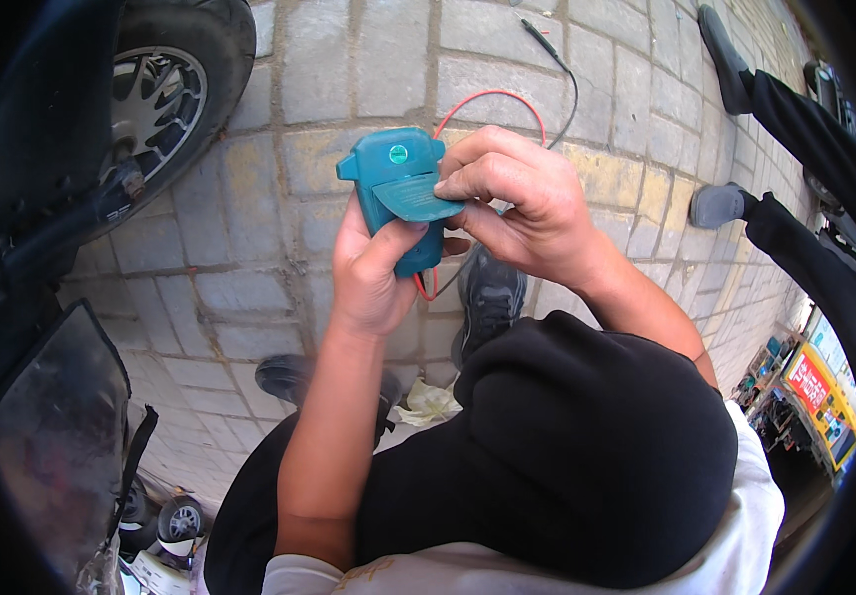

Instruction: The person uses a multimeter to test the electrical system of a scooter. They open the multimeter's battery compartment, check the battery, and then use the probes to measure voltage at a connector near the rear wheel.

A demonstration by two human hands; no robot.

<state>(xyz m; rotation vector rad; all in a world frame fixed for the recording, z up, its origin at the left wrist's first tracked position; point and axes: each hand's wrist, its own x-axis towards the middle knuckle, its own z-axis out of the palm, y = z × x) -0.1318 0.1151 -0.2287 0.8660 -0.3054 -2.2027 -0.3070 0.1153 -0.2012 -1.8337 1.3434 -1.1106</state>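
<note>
My left hand (373, 278) grips a teal handheld device (378, 151) with a small green round spot near its top, the thumb along its lower part. My right hand (517, 208) pinches a teal flap-like cover (408, 198) that sits at an angle over the device's face. Whether this cover is still attached I cannot tell. A red lead (492, 92) loops from behind the device, and a black lead (571, 94) runs to a black probe (540, 40) lying on the paving. Some of the fingers of both hands are hidden behind the device and cover.
A scooter wheel (210, 89) and dark bodywork (41, 416) stand close at left. Another person's dark-trousered legs (795, 238) are at right. My shoes (487, 307) rest on grey-and-yellow pavers (309, 79), near a crumpled pale sheet (426, 402). A yellow-red sign (814, 387) shows far right.
</note>
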